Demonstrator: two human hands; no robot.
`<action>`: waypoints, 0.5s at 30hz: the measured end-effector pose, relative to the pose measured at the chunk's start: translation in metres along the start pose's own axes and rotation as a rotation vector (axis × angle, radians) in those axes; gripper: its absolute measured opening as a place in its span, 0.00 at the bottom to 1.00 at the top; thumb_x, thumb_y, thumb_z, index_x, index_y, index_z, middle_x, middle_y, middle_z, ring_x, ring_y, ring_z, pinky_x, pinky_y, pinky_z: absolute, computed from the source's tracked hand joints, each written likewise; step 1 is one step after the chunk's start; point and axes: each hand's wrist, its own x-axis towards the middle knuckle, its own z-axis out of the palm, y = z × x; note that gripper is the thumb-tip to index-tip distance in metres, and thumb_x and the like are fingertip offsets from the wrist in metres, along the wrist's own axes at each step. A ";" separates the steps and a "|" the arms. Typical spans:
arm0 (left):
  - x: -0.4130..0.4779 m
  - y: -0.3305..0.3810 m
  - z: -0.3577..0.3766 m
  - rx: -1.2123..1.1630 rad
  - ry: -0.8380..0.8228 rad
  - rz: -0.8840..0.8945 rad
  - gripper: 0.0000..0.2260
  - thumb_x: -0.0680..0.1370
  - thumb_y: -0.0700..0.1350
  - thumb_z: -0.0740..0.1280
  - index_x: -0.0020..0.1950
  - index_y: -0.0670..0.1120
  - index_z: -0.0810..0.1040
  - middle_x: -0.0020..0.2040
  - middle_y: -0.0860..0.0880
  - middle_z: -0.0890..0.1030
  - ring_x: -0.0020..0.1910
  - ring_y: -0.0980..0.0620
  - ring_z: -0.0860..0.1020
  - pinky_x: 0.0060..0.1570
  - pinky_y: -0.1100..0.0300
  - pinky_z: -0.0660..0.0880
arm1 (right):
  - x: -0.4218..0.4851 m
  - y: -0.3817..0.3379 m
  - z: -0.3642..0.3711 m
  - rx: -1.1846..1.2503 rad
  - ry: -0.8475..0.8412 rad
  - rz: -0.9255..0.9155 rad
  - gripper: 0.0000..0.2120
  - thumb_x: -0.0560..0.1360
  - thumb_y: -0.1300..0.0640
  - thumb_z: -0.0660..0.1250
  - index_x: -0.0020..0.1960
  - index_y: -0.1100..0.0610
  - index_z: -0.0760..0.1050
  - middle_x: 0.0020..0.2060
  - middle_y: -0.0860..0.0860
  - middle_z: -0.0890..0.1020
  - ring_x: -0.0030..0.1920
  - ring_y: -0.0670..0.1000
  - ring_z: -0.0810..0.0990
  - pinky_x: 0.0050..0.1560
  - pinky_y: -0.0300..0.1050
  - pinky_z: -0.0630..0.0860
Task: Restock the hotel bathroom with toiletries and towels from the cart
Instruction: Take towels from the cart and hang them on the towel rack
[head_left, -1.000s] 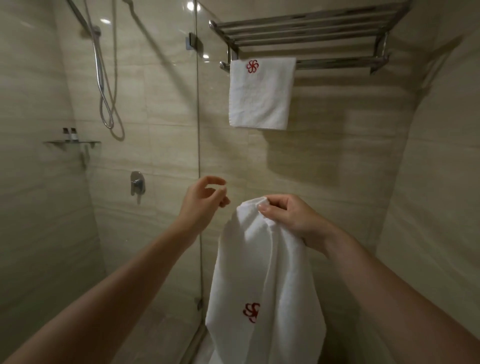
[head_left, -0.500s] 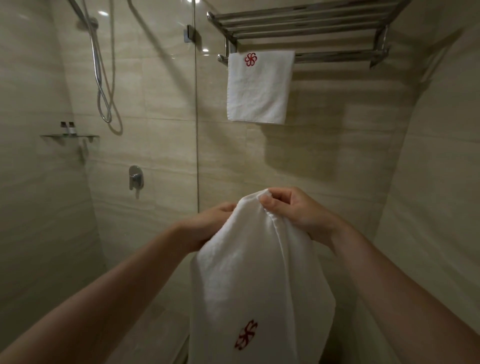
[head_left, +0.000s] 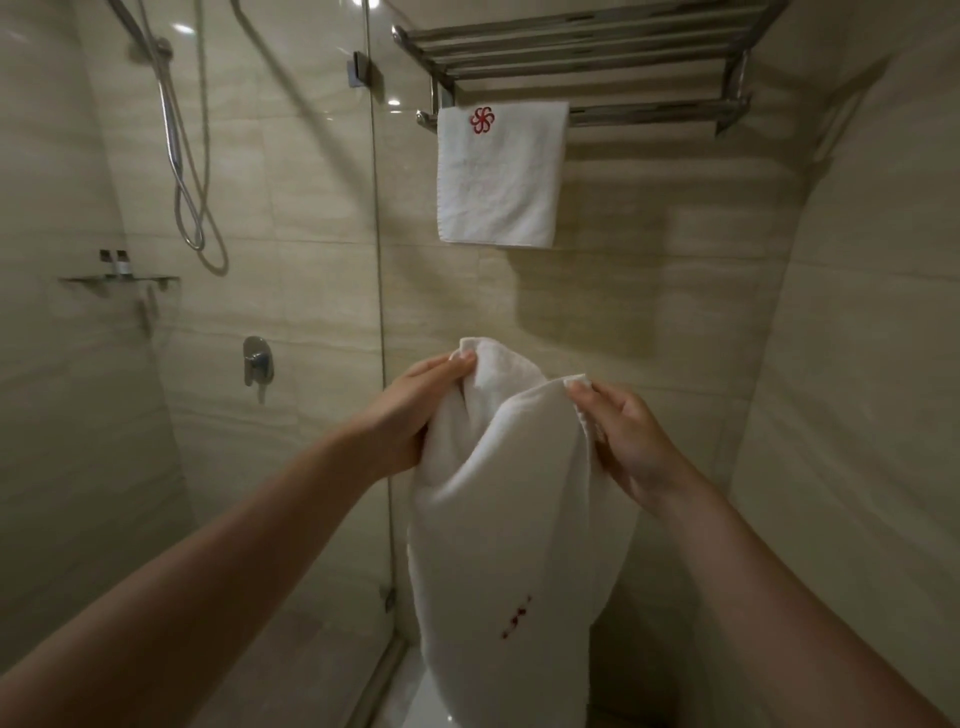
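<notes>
Tiled wall, one towel on the rack; left hand and right hand fingers pinch a second towel.

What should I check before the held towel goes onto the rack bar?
1. Left hand pinches a top corner of the held towel: ok.
2. Right hand pinches the other top corner: ok.
3. Held towel spread flat between the hands: not ok, bunched.
4. Bare bar right of the hung towel: ok.
5. Held towel's bottom edge off the floor: cannot tell, out of frame.
</notes>
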 end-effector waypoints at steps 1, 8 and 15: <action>0.001 -0.001 -0.003 -0.019 0.036 0.003 0.12 0.80 0.49 0.58 0.46 0.46 0.78 0.35 0.48 0.83 0.34 0.54 0.82 0.31 0.62 0.78 | 0.000 0.006 -0.002 0.067 0.025 0.044 0.12 0.78 0.56 0.61 0.42 0.56 0.80 0.34 0.49 0.83 0.38 0.46 0.81 0.39 0.36 0.76; 0.007 0.005 -0.023 -0.156 0.132 -0.034 0.14 0.80 0.51 0.56 0.50 0.45 0.79 0.36 0.47 0.84 0.35 0.53 0.83 0.33 0.62 0.79 | -0.001 0.057 0.001 0.244 0.043 0.488 0.21 0.66 0.39 0.71 0.50 0.53 0.83 0.42 0.53 0.80 0.42 0.52 0.75 0.41 0.45 0.70; 0.009 0.004 -0.048 -0.117 0.235 -0.097 0.15 0.78 0.54 0.59 0.51 0.44 0.79 0.39 0.45 0.82 0.40 0.49 0.81 0.39 0.56 0.76 | 0.007 0.081 0.033 0.419 -0.074 0.611 0.21 0.72 0.45 0.63 0.56 0.58 0.81 0.55 0.58 0.82 0.55 0.56 0.79 0.63 0.53 0.70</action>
